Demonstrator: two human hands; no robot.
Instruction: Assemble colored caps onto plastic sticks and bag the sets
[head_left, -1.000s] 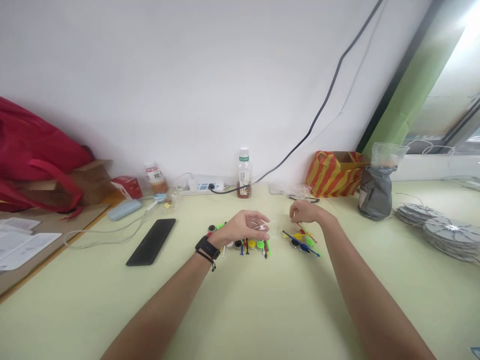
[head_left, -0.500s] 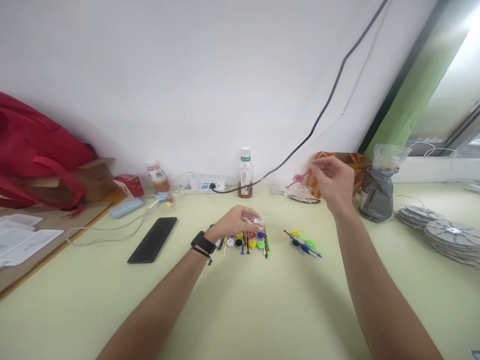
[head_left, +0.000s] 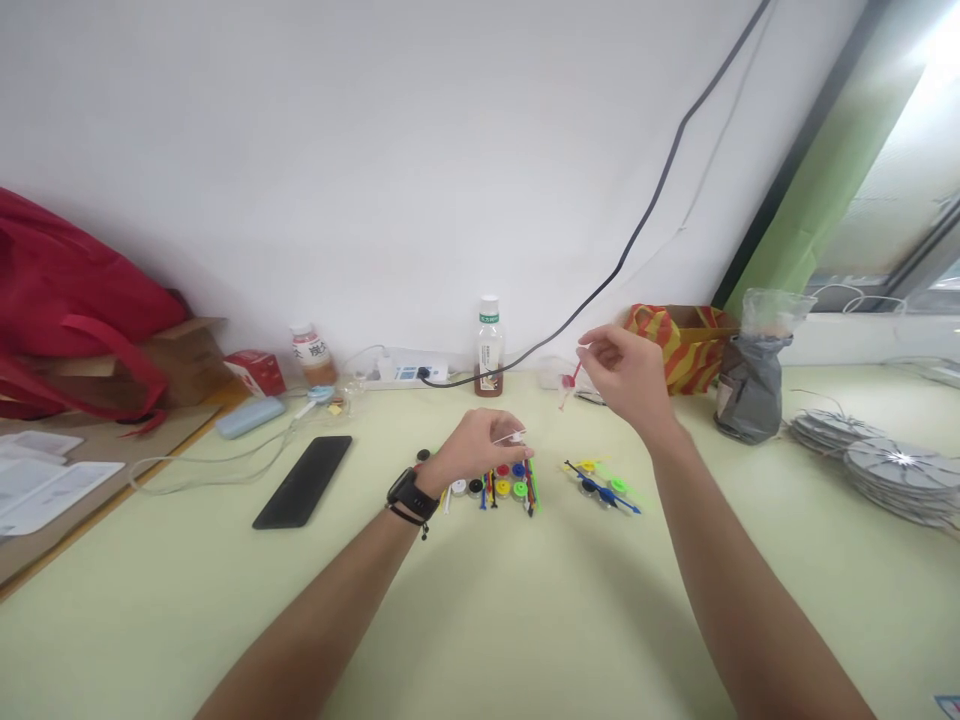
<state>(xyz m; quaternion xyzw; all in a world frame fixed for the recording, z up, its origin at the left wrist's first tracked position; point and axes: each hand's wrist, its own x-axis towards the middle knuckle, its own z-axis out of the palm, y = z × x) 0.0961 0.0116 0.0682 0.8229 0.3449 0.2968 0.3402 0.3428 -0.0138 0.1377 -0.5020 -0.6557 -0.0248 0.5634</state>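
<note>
My left hand (head_left: pixel 474 445), with a black watch on its wrist, pinches a small white plastic spinner (head_left: pixel 516 437) above the parts on the table. Raised to the right, my right hand (head_left: pixel 628 378) holds a red plastic arrow spinner (head_left: pixel 569 381) by one end between thumb and fingers; its round hub hangs below the fingertips. Under my left hand lie rows of coloured round bases (head_left: pixel 503 488) and thin plastic arrows (head_left: pixel 531 490), partly hidden by the hand. Right of them sits a small group of spinners in blue, green and yellow, with a blue arrow (head_left: pixel 611 494) on top.
A black phone (head_left: pixel 303 482) lies on the left. Along the wall stand a drink bottle (head_left: pixel 489 350), a power strip (head_left: pixel 409 372) and a second bottle (head_left: pixel 313 357). To the right are a patterned bag (head_left: pixel 682 350), a grey bag (head_left: pixel 752 390) and stacked grey discs (head_left: pixel 904 475).
My right hand has moved left with the red spinner, closer to my left hand. My left hand stays nearly in place, and the white spinner is tilted a little differently.
</note>
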